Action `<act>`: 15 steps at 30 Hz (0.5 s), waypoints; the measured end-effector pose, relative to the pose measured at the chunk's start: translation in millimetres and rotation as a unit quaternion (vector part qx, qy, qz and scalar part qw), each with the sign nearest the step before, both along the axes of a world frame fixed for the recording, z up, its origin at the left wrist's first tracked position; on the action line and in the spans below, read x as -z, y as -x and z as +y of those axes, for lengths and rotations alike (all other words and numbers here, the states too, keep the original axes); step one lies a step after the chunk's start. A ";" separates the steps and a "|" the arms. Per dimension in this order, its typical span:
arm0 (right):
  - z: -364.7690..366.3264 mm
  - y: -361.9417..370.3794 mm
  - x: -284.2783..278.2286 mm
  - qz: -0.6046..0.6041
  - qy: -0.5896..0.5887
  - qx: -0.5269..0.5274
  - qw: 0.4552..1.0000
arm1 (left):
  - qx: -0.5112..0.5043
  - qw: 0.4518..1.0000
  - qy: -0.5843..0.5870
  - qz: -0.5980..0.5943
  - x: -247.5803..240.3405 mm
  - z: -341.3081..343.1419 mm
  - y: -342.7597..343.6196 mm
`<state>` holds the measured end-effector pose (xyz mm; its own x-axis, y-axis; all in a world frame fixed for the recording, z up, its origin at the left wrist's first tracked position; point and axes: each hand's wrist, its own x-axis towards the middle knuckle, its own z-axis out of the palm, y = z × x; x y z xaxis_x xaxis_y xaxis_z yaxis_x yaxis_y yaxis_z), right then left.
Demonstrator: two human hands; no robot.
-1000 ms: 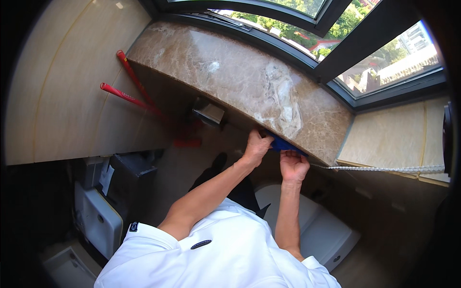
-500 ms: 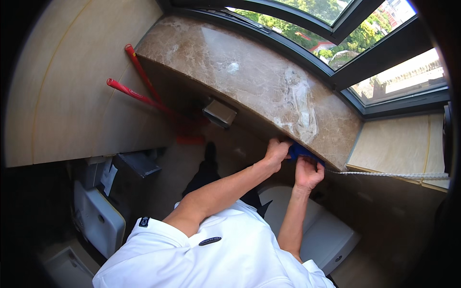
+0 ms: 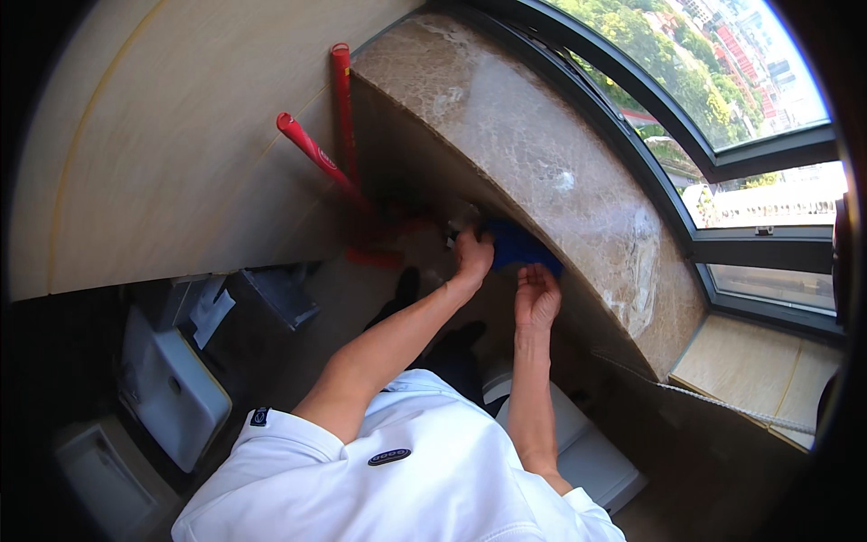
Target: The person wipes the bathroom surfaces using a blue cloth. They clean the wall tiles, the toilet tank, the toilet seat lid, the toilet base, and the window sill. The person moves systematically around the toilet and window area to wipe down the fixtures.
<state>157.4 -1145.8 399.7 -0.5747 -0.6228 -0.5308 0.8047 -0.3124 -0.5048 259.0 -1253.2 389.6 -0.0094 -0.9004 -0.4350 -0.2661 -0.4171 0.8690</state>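
A blue cloth lies spread against the shaded wall just under the edge of the brown marble windowsill. At the cloth's left end, my left hand is closed with its fingers bent around the edge, beside a small holder on the wall. My right hand has its palm turned toward me and its fingertips pressed together on the cloth's lower right edge.
Two red long-handled tools lean in the corner at left. A white toilet is below my right arm, a white sink at lower left. A pale rope hangs at right. Dark-framed windows stand tilted out beyond the sill.
Both hands have moved left along the underside of the sill with the blue cloth, which now shows spread wider. The view has turned, and the rope hangs slacker.
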 end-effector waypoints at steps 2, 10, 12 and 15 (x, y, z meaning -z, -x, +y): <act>-15.9 -11.9 12.3 0.035 -0.067 0.000 0.997 | 0.015 0.997 -0.038 -0.059 5.0 -10.0 -12.0; -31.5 -43.7 36.4 0.256 -0.297 -0.162 0.905 | -0.046 0.988 -0.090 -0.121 64.1 24.1 -29.2; -30.8 -41.7 35.3 0.289 -0.293 -0.203 0.888 | -0.037 0.982 -0.138 -0.126 66.1 24.9 -26.1; -37.4 -43.0 29.9 0.301 -0.308 -0.229 0.873 | -0.051 0.981 -0.149 -0.111 72.3 18.7 -25.1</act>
<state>200.4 -1183.2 369.8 -0.6297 -0.5639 -0.5343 0.3060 0.4522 -0.8378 284.1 -1234.5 317.3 0.1983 -0.7236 -0.6611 -0.3792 -0.6786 0.6291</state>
